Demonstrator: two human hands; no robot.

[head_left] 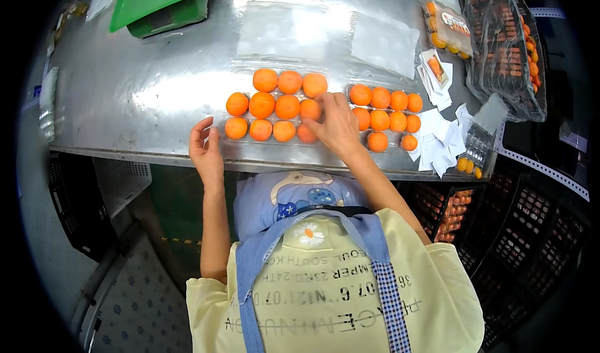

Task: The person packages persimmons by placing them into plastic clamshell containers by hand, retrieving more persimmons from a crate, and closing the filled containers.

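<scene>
Two clear plastic clamshell trays of oranges lie on the metal table. The left tray [242,97] has its lid [281,34] folded back and several oranges [262,105] in rows. My right hand [338,127] reaches over its right side, thumb and fingers around an orange [310,109] in the middle row. Part of the front-row orange [306,134] is hidden by that hand. Beside the tray's left end, my left hand [206,148] is held empty, fingers loosely bent and thumb apart. The right tray [395,142] also holds several oranges, with a gap in its front row.
A green lid [159,0] tops a container at the back left. White paper slips [439,142] and picture cards [435,72] lie right of the trays. Behind them are a closed fruit pack [448,31] and a plastic-lined crate [500,53]. The table's front edge [144,157] is near my body.
</scene>
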